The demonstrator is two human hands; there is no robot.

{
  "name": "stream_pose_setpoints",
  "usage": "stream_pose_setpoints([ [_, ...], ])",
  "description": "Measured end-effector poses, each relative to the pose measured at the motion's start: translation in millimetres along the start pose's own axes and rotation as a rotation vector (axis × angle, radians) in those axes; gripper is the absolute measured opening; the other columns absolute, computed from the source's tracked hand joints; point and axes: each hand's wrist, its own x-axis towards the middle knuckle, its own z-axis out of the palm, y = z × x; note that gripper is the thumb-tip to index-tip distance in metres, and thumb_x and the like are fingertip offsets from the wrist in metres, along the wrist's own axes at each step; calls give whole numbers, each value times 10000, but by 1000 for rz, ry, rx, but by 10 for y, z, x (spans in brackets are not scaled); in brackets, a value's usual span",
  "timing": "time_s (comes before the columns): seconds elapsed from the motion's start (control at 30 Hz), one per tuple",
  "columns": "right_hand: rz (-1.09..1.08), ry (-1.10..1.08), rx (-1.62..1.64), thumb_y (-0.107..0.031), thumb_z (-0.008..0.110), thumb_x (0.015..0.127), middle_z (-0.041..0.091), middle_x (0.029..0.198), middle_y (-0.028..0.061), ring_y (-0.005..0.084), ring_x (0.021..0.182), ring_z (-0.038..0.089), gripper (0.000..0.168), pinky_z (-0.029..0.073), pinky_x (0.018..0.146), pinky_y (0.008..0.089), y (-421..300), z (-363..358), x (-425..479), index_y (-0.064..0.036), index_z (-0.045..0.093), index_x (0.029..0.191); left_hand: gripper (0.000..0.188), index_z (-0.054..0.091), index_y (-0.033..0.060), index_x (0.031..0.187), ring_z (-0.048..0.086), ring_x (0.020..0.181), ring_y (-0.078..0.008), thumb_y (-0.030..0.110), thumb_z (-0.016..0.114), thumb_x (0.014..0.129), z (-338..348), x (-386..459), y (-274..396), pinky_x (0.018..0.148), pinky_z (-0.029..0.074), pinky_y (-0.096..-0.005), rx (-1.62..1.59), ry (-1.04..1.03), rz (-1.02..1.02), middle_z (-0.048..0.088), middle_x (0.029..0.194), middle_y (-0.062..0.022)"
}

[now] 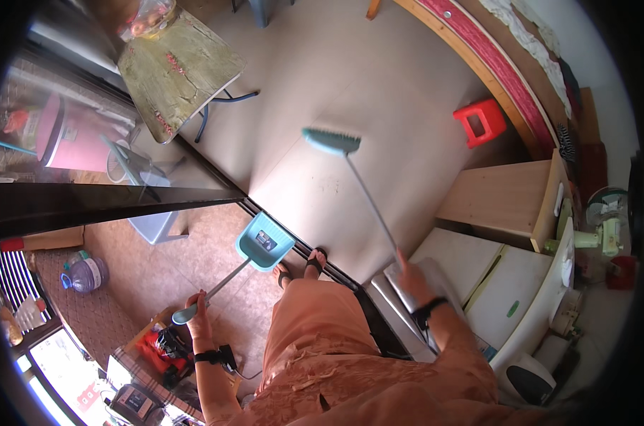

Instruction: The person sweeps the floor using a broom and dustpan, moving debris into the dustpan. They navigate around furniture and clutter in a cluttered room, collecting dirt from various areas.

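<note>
My left hand is closed round the handle of a light blue dustpan, whose pan is near my feet at the door track. My right hand grips the grey pole of a broom. The broom's teal head is ahead of me over the pale floor, its green bristles turned away from me. Small dark specks lie on the floor between the broom head and the door track.
A sliding-door track crosses before my feet. A folding table stands at the upper left, a red plastic stool at the right. A wooden cabinet and a white refrigerator line the right side. A large water bottle lies at the left.
</note>
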Motion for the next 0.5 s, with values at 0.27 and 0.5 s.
stream_pose_setpoints([
  [0.27,300,-59,247,-82,470,728,578,890,240,336,799,582,755,475,697,410,-345,-750,2219,-58,30,1341,136,543,70,920,497,1005,-161,156,555,816,22,-79,53,833,387,-295,-14,46,-28,562,1048,-84],
  [0.5,200,-284,144,-79,507,703,544,885,307,387,743,561,870,459,683,433,-274,581,1094,-51,-99,1327,125,548,64,898,499,1003,-162,154,557,812,97,-17,142,821,388,-294,35,57,-45,567,1040,-86],
])
